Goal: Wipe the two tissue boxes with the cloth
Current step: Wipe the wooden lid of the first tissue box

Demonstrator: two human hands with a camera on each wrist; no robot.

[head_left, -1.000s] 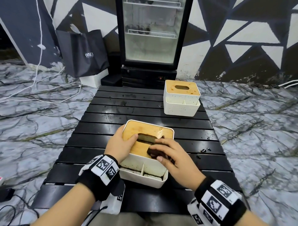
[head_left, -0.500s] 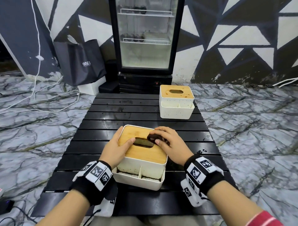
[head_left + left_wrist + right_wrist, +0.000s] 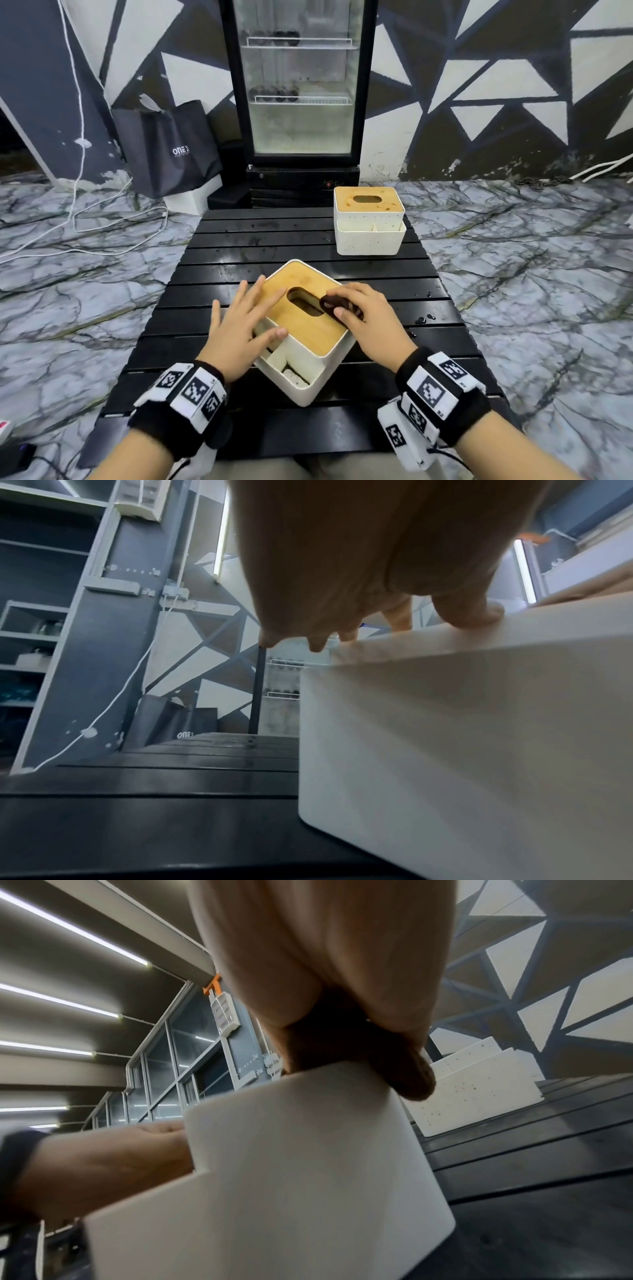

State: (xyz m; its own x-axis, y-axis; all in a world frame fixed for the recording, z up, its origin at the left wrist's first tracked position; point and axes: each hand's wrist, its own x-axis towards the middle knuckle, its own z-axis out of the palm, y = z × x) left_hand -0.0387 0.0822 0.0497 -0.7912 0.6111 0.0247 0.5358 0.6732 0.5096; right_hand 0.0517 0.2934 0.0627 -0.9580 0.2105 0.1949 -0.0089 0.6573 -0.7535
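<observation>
The near tissue box (image 3: 308,329), white with a wooden lid, sits turned cornerwise on the black slatted table (image 3: 212,274). My right hand (image 3: 363,315) presses a dark brown cloth (image 3: 337,305) onto the lid beside the slot; the cloth (image 3: 394,1074) shows under the fingers in the right wrist view. My left hand (image 3: 246,315) lies with straight, spread fingers on the box's left edge, its thumb on the white rim (image 3: 479,626). A second tissue box (image 3: 369,221), speckled white with a stained wooden lid, stands at the table's far right.
A glass-door fridge (image 3: 301,89) stands behind the table, with a dark shopping bag (image 3: 168,147) to its left. White cables (image 3: 78,219) trail over the marble floor at left. Small dark bits (image 3: 424,317) lie on the table's right side.
The near box has been turned from square-on to cornerwise. My left hand went from gripping the lid's edge to lying flat with spread fingers. The right hand keeps the cloth on the lid.
</observation>
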